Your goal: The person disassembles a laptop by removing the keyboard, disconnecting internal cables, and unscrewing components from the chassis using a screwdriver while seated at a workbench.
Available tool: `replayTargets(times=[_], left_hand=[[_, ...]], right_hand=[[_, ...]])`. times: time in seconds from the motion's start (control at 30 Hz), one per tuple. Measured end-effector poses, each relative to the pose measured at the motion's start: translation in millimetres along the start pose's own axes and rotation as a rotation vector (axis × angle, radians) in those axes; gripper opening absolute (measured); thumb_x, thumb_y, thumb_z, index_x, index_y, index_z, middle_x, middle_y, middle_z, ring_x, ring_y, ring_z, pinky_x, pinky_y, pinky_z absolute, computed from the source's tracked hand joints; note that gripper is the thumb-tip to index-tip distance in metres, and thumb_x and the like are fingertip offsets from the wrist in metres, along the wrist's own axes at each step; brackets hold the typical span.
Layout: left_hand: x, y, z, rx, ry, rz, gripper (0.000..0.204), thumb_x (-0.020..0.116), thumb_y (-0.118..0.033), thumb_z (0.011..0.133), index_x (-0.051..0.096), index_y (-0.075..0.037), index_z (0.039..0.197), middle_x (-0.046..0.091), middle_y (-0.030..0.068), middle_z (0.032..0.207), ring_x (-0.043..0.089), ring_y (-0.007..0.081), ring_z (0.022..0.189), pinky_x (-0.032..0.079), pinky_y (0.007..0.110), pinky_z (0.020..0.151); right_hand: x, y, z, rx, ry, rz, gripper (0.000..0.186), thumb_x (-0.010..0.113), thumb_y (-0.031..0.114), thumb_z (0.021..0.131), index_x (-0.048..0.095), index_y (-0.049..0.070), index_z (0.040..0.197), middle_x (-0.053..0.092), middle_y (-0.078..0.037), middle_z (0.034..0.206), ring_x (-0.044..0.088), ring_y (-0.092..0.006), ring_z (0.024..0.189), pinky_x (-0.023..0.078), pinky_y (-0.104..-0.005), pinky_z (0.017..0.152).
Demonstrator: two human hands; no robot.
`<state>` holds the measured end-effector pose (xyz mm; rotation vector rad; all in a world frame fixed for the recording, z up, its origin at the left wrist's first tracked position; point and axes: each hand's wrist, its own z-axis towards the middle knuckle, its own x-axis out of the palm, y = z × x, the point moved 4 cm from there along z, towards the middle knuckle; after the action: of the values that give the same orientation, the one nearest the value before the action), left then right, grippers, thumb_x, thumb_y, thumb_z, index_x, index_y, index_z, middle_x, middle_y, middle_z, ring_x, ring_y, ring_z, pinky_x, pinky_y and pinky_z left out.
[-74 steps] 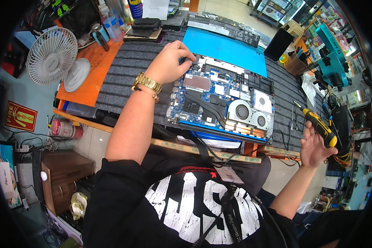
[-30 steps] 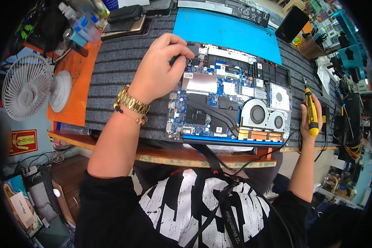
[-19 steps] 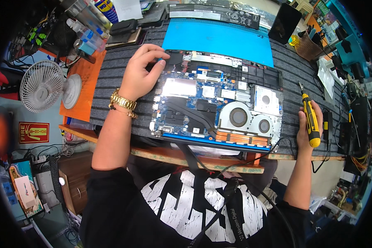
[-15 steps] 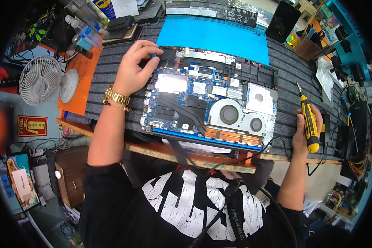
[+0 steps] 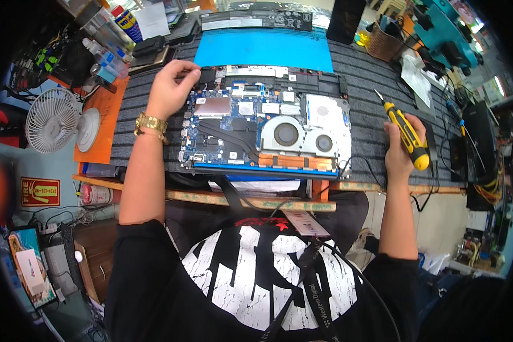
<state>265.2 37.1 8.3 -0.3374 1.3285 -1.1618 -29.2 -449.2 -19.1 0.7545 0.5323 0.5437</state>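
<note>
An opened laptop base (image 5: 242,128) lies on the grey ribbed mat, its blue circuit board, twin fans (image 5: 286,134) and copper heat pipes (image 5: 296,162) exposed. At its far left corner is my left hand (image 5: 174,88), thumb and forefinger pinched together over the edge. Whatever lies between those fingertips is hidden or too small to name. Off to the right of the laptop, my right hand (image 5: 402,149) is wrapped round a yellow and black screwdriver (image 5: 406,134). Its metal tip points up and to the left, apart from the laptop.
Behind the laptop lie a blue mat (image 5: 262,48) and a long black battery (image 5: 256,21). A white fan (image 5: 54,119) stands at the left, near bottles and a spray can (image 5: 126,24). A woven basket of tools (image 5: 385,41) and a dark upright panel (image 5: 346,20) stand far right.
The view has shifted, so the laptop appears farther left. My left thumb and forefinger have come together at the corner. The screwdriver in my right hand now leans more to the left.
</note>
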Motion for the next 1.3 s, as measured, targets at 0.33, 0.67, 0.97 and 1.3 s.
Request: replayTargets(times=[0.33,0.67,0.97,1.3], left_hand=[[5.5,-8.1,0.4,0.178,-0.073,0.136,0.035,0.078,-0.033,0.106,0.081,0.001,0.114,0.078,0.0139,0.108,0.077,0.0229,0.095,0.061,0.037,0.082],[2.0,-42.9,-11.9,0.458,-0.049,0.190,0.021,0.077,-0.023,0.101,0.081,-0.003,0.106,0.076,0.0132,0.109,0.072,0.0333,0.106,0.057,0.043,0.095],[67.0,-133.9,-48.2,0.611,0.212,0.296,0.016,0.076,-0.015,0.096,0.081,-0.006,0.108,0.075,0.0107,0.114,0.069,0.0345,0.114,0.054,0.049,0.100],[112.0,-141.0,-66.7,0.576,0.324,0.361,0.029,0.070,-0.014,0.097,0.082,-0.009,0.123,0.070,0.0078,0.129,0.061,0.0327,0.134,0.039,0.067,0.122]], right_hand=[[-4.5,68.4,58.9,0.034,-0.315,0.426,0.027,0.079,0.024,0.106,0.070,0.000,0.115,0.072,-0.009,0.099,0.070,-0.0170,0.077,0.056,-0.0311,0.062],[114.1,147.9,97.2,-0.117,0.088,0.483,0.020,0.084,0.023,0.102,0.077,0.004,0.104,0.078,-0.004,0.094,0.072,-0.0133,0.087,0.055,-0.0307,0.086],[160.6,138.8,77.3,-0.013,0.153,0.434,0.016,0.085,0.013,0.100,0.070,0.007,0.100,0.072,0.002,0.088,0.067,-0.0078,0.079,0.054,-0.0263,0.074],[157.0,129.9,69.6,0.005,0.130,0.463,0.016,0.084,0.012,0.102,0.069,0.007,0.103,0.071,0.001,0.090,0.066,-0.0069,0.080,0.053,-0.0258,0.073]])
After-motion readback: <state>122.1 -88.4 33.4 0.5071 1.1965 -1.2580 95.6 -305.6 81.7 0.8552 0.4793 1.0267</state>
